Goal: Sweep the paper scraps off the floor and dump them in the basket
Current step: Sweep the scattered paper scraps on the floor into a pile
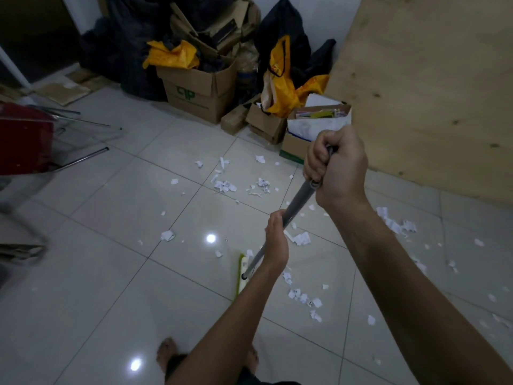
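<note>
White paper scraps (225,186) lie scattered over the glossy white floor tiles, from the middle to the right edge. I hold a grey broom handle (301,197) with both hands. My right hand (336,169) grips its top end. My left hand (274,240) grips it lower down. The green and white broom head (242,273) rests on the floor below my left hand, partly hidden by my left forearm. More paper scraps (304,297) lie just right of the head. No basket is in view.
Cardboard boxes (200,90) stuffed with cardboard, yellow bags (280,87) and dark bags crowd the far wall. A plywood board (433,87) leans at the right. A red chair (25,140) with metal legs stands at the left. My bare feet (166,354) show at the bottom.
</note>
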Motion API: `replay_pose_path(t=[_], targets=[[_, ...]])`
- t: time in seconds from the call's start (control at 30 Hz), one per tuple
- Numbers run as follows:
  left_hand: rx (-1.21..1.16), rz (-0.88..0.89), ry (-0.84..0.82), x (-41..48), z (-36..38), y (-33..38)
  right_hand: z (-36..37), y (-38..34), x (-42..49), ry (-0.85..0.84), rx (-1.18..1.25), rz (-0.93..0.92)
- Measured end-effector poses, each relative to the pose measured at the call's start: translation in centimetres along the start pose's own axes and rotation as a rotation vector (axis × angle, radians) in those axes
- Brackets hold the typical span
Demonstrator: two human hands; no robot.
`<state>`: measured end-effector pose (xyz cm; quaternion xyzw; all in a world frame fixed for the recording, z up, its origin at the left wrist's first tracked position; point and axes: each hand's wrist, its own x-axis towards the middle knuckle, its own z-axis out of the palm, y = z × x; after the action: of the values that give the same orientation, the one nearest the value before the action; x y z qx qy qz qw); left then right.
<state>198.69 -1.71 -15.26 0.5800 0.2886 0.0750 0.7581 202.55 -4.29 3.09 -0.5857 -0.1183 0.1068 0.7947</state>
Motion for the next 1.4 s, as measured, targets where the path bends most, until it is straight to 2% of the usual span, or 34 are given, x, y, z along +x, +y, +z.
replay_pose_path(t=[0.43, 0.77, 1.03, 1.2, 1.4], targets=[[0.040, 0.043, -0.012, 1.8, -10.5, 5.5, 10.9, 0.1, 1.2, -0.031, 0.059, -0.007], [0.276, 0.188, 0.080, 7.8, -23.8, 6.4, 19.1, 8.0, 3.5, 0.010, 0.315, -0.004], [0.379, 0.160, 0.192, 15.7, -34.5, 5.6, 27.2, 16.9, 6.5, -0.010, 0.386, -0.001], [0.370, 0.059, 0.184, 18.2, -37.1, 5.1, 28.7, 20.6, 7.5, -0.020, 0.327, -0.004], [0.340, 0.023, 0.160, 20.4, -34.7, 3.7, 25.2, 20.9, 9.8, -0.041, 0.161, 0.026]])
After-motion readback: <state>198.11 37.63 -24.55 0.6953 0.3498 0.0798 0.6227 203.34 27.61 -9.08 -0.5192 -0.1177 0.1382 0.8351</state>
